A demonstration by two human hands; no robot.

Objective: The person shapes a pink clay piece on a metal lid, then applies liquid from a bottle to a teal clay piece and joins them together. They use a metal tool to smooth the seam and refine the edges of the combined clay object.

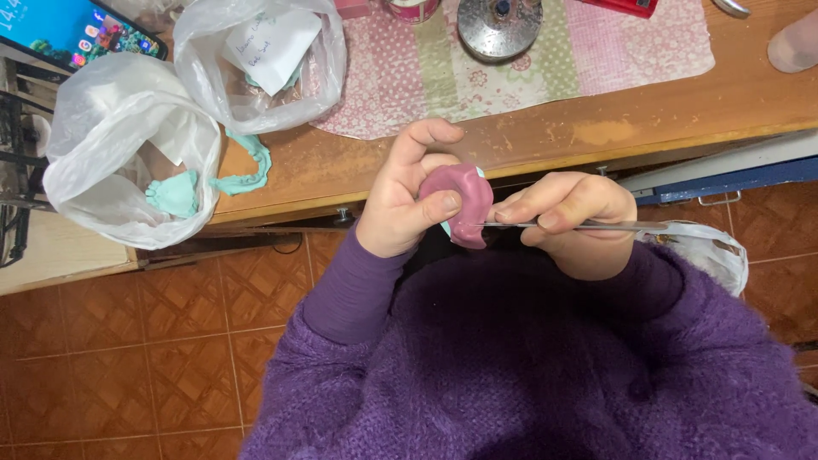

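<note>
Two white plastic bags on the wooden bench: one (119, 145) at the left edge, open, slumped partly over the bench lip, a pale green dental cast (175, 194) inside; the second bag (256, 64) just behind it, holding a white paper slip (273, 44) with handwriting, tilted. A green arch-shaped cast (249, 170) lies on the wood between the bags and the bench edge, touching the first bag. Phone (81, 30) with lit screen at top left corner. Pink patterned cloth (528, 68) spread over the bench behind the hands; a round metal lid-like disc (498, 25) sits on it, with a red object (626, 7) at the top edge. Left hand (405, 200) wraps a pink wax-like horseshoe piece (460, 200), thumb pressed on its front, fingers curled behind; held in the air just off the bench edge, over the lap. A bit of pale green shows under the pink. Right hand (567, 217) pinches a thin metal blade tool (554, 226), fingers narrow and tight, tip touching the lower edge of the pink piece. Purple sleeves below, tiled floor under
</note>
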